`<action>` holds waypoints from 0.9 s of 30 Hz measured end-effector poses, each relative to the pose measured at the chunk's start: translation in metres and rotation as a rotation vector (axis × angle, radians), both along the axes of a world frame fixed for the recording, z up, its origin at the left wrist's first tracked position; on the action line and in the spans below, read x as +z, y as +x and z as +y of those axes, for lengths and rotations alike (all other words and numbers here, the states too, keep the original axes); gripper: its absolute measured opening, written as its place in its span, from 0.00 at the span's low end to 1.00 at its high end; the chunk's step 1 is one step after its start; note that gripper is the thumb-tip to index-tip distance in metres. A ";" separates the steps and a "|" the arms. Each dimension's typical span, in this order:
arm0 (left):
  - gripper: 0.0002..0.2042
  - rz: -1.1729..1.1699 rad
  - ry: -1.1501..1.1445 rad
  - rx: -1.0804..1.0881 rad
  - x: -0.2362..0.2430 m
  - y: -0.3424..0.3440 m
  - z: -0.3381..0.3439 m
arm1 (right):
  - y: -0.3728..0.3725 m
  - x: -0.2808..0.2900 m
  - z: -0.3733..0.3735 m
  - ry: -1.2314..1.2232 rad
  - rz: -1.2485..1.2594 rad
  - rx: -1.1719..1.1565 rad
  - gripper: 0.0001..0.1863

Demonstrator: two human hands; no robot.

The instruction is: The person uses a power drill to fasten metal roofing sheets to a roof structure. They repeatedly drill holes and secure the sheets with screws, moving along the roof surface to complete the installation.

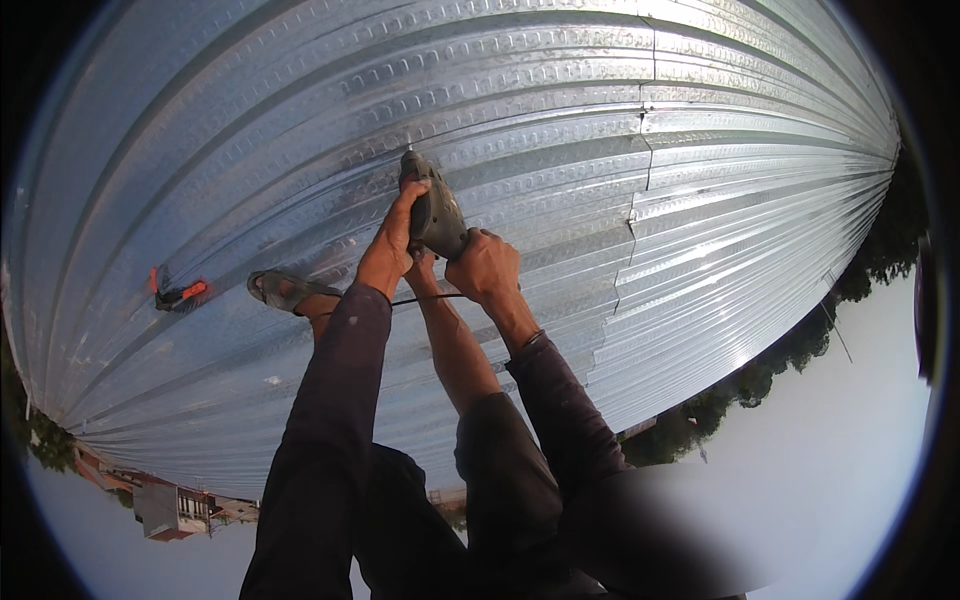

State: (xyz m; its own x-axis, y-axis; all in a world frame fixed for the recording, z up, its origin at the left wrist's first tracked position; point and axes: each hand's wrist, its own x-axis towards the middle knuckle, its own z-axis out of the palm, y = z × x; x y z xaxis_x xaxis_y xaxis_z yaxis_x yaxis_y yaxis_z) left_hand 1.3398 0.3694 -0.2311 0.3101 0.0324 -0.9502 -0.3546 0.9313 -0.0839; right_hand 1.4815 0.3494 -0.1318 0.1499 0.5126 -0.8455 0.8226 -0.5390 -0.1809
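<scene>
A dark corded power drill (438, 215) is held in both hands, its front end pointing away from me at the ribbed metal sheeting (540, 170). My left hand (390, 238) wraps round the drill's left side, closed on its body. My right hand (487, 266) is closed at the drill's near end, where the fingers hide the grip. At the front of the drill a small bright bit or fastener (409, 143) meets the sheet; which of the two I cannot tell. From near the right hand a thin black cord (430, 298) runs leftward.
I am on a wide ribbed metal roof with overlapping sheet joints (630, 220) to the right. An orange and black object (182, 290), perhaps a hand tool, lies at left. My sandalled foot (285, 291) rests nearby. Trees (740, 395) and a building (170, 510) stand beyond the roof's edge.
</scene>
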 end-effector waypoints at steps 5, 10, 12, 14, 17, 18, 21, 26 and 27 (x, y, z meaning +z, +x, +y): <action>0.27 -0.119 -0.097 0.204 -0.005 -0.010 -0.020 | 0.005 0.010 0.031 0.114 0.011 0.504 0.12; 0.30 -0.159 -0.045 0.272 0.007 -0.023 -0.025 | -0.004 0.013 0.033 0.316 0.023 0.800 0.09; 0.31 -0.141 -0.069 0.261 0.019 -0.019 -0.022 | -0.001 0.021 0.031 0.375 0.012 0.826 0.09; 0.32 -0.165 -0.013 0.182 0.031 -0.031 -0.026 | -0.009 0.044 0.024 0.340 0.020 0.781 0.10; 0.34 0.001 0.122 0.045 0.056 -0.029 -0.046 | -0.013 0.085 0.006 0.330 -0.018 0.690 0.16; 0.35 0.087 0.176 -0.050 0.061 -0.029 -0.054 | -0.017 0.100 0.003 0.421 0.009 0.689 0.16; 0.29 0.666 0.567 -0.386 0.078 -0.032 -0.073 | -0.040 0.131 0.003 0.271 -0.043 0.624 0.20; 0.13 0.684 1.041 -0.144 0.095 -0.111 -0.121 | -0.111 0.161 0.030 -0.012 -0.077 0.255 0.25; 0.14 0.461 0.845 0.063 0.106 -0.140 -0.118 | -0.126 0.168 0.032 -0.038 -0.101 0.214 0.26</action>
